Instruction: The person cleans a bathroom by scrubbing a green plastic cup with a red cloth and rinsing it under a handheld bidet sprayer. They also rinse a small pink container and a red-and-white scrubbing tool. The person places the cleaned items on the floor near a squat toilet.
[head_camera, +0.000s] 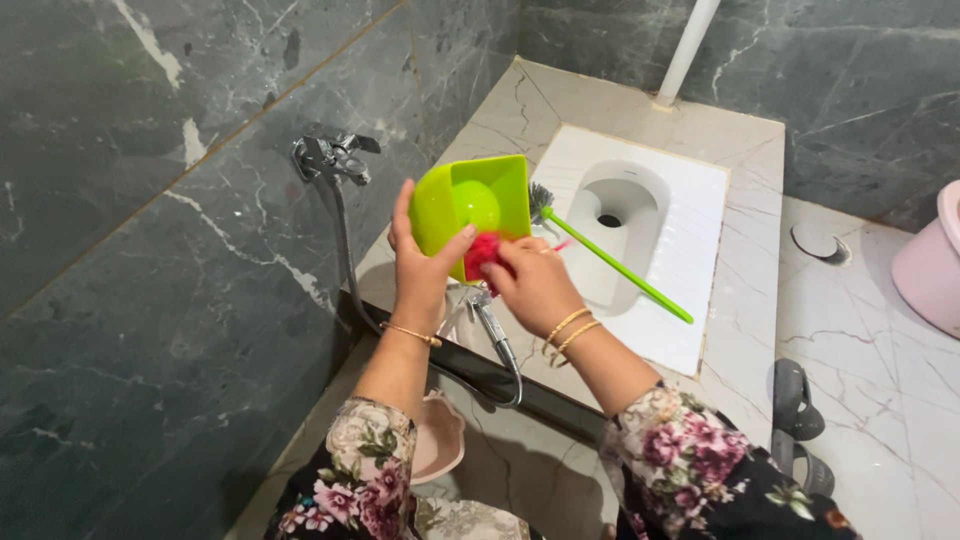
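Down low, a pink bowl (440, 440) sits on the floor, with dark sandals (797, 420) off to the side. Higher up, the left hand (418, 268) grips the side wall of a green plastic brush holder (478, 205). It looks light, stiff and maybe slippery, so its rim seems the best place to hold. The right hand (535, 285) is closed on a red scrubber (482, 252), pressed against the holder. Behind lie a green toilet brush (615, 262) and the white squat toilet (690, 190).
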